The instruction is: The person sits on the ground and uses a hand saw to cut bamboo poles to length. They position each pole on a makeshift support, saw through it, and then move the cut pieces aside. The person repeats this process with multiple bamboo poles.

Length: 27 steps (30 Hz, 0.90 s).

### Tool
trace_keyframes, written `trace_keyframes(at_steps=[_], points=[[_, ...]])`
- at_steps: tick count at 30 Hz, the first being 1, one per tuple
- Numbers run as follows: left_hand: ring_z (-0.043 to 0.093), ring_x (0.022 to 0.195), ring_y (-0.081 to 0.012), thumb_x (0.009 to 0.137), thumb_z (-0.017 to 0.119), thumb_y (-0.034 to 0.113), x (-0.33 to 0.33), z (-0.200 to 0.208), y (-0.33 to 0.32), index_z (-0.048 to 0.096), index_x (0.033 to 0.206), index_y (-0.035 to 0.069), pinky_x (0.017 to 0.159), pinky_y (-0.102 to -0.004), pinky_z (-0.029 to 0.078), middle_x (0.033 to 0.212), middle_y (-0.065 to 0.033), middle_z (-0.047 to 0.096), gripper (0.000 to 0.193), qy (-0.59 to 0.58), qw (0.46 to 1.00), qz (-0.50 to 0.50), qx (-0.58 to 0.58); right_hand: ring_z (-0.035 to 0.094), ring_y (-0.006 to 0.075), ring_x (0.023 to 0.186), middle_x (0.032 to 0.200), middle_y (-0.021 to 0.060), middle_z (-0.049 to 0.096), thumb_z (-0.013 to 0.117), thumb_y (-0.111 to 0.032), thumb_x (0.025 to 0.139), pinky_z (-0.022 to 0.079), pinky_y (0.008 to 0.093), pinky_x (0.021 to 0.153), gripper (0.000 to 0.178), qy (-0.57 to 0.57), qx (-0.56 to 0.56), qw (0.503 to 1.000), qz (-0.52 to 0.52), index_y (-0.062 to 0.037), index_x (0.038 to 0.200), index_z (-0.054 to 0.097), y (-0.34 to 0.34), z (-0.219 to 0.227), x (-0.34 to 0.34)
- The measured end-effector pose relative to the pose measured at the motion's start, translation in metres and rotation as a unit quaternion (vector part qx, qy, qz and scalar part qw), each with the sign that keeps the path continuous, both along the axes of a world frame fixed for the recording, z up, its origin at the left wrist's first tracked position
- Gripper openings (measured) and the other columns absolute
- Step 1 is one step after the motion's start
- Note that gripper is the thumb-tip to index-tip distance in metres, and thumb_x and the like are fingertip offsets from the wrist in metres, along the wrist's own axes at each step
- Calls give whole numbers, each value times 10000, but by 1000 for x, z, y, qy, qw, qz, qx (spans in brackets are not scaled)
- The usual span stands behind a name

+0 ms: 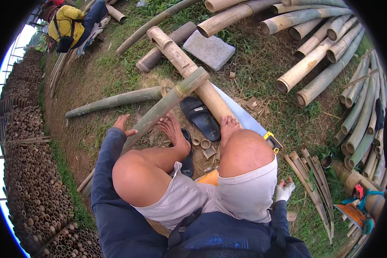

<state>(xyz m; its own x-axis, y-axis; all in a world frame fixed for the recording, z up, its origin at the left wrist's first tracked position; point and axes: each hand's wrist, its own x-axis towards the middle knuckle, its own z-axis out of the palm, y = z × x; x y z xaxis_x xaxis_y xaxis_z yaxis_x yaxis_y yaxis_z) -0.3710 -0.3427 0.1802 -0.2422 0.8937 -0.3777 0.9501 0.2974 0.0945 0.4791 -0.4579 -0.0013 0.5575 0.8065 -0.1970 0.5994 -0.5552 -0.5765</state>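
Note:
I sit with both bare knees up. My left hand lies over a long green bamboo pole, which slants from my left side up onto a thick tan bamboo log. My right foot rests on that log, and my left foot is on a black sandal. A hand saw with a pale blade and a yellow-black handle lies by my right knee. My right hand, in a white glove, hangs low by my right hip, apart from the saw. Whether it holds anything is unclear.
A second black sandal and small cut bamboo rings lie between my feet. A flat stone sits beyond the log. Bamboo poles are piled at right, with split strips nearer. Stacked bamboo ends line the left. Another person is at far left.

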Motion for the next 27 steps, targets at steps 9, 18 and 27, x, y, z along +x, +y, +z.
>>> trace_keyframes(at_steps=[9, 18, 27], points=[[609, 1260, -327, 620, 989, 337, 58, -96, -51, 562, 1458, 167, 1148, -477, 419, 1318, -120, 661, 956, 33, 978, 129, 161, 664, 225, 1094, 1398, 181, 606, 702, -217, 1050, 558, 386, 943, 589, 246, 83, 889, 378, -29, 1563, 480, 329, 31, -267], [376, 1496, -399, 768, 903, 566, 112, -120, -102, 535, 1509, 126, 1258, -566, 282, 1549, -182, 463, 938, 93, 819, 348, 447, 671, 271, 1110, 1314, 62, 656, 727, -437, 1022, 529, 398, 876, 449, 538, -143, 762, 332, -208, 1361, 543, 443, 46, -419], [643, 1224, -335, 752, 726, 897, 22, -183, -155, 406, 1580, 104, 932, -588, 554, 1440, -159, 596, 1191, -508, 154, 670, 519, 672, 351, 1130, 1355, 228, 601, 668, -458, 1050, 593, 475, 961, 646, 518, -137, 758, 372, -29, 1497, 488, 470, 38, -407]])
